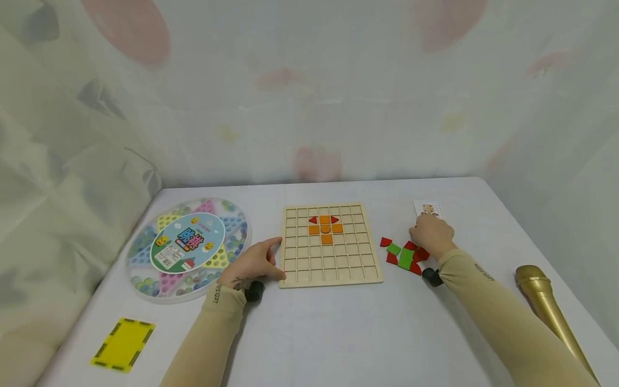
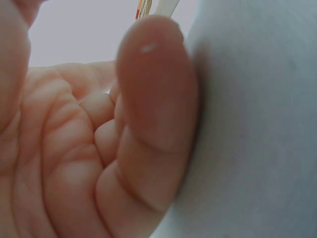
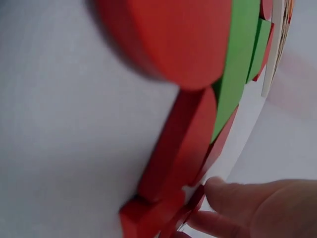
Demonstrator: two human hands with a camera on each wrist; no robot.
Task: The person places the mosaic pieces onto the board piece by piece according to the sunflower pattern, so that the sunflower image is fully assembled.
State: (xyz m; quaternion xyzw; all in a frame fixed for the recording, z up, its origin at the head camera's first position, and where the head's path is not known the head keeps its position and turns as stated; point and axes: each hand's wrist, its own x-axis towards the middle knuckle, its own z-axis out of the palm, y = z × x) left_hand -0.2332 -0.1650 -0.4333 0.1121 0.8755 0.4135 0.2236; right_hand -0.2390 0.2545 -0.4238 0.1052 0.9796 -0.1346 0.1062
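My left hand (image 1: 253,262) rests at the left side of a gridded wooden board (image 1: 300,266), thumb and forefinger spread along its edge. In the left wrist view, the relaxed fingers (image 2: 156,89) fill much of the picture. Orange pieces (image 1: 325,229) form a cross on the board, with small red triangles beside its top. My right hand (image 1: 432,235) is among red and green pieces (image 1: 405,258), just in front of a small printed card (image 1: 427,207). In the right wrist view, its thumb and finger pinch a small red piece (image 3: 195,199); the hand partly hides the card.
A round marble board game (image 1: 188,243) lies left of the wooden board. Near the left front is a yellow card (image 1: 123,344). A gold microphone (image 1: 534,282) lies along the right side. A patterned cloth (image 1: 300,97) hangs behind the white table.
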